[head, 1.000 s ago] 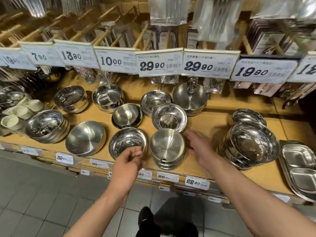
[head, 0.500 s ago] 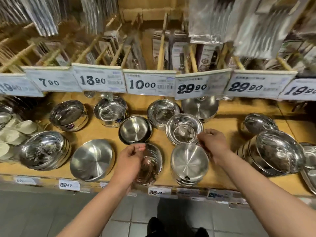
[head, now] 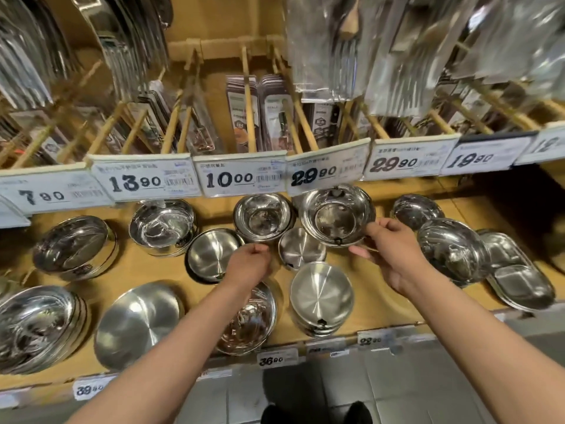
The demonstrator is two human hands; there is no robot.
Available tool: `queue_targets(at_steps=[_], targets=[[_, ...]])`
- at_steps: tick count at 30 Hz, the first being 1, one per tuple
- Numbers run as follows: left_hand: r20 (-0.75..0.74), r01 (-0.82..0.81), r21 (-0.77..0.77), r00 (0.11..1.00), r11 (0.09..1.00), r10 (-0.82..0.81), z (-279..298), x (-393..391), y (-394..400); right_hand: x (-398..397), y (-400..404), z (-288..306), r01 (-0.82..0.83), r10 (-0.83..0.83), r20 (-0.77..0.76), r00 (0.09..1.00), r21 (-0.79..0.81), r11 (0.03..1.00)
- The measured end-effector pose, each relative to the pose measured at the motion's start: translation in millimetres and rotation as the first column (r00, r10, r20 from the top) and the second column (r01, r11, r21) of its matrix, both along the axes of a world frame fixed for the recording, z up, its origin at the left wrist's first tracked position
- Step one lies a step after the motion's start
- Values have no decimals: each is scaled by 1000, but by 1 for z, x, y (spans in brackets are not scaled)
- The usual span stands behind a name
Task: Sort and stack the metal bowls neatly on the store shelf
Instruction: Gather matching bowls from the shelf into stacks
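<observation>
Many steel bowls stand on the wooden shelf [head: 382,289]. My right hand [head: 394,252] pinches the near rim of a shiny bowl [head: 334,217] and holds it lifted above the shelf, tilted toward me. My left hand [head: 249,266] hovers with curled fingers over the shelf, between a matte bowl [head: 211,254] and a small matte bowl [head: 299,249], holding nothing. A polished bowl [head: 263,214] sits behind it. Below my left wrist is a mirror bowl [head: 247,325], beside a stack of matte bowls [head: 321,296].
More bowl stacks sit at the left [head: 39,325] and right [head: 452,246], with divided steel trays [head: 519,283] at the far right. Price tags [head: 240,177] hang low over the back row. Packaged cutlery hangs above. The shelf's front edge [head: 275,359] carries small labels.
My right hand has taken hold of the shiny bowl and lifted it up and back. My left hand has moved forward from the mirror bowl toward the middle row.
</observation>
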State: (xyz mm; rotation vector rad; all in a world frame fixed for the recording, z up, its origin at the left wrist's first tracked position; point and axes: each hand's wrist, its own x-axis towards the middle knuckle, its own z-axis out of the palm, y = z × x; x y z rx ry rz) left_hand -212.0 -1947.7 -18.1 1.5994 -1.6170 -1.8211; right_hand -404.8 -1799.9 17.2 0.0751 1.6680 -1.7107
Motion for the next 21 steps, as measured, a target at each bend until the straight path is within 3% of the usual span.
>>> queue_targets(at_steps=[8,21], targets=[[190,171,-6,967,985,-167,-44,-52,-11,13,33,22,-6,9,68,998,-38,999],[50,122,248,989,961,-138,-29,-45,-25,26,49,23,-64,66,133,989,-14,998]])
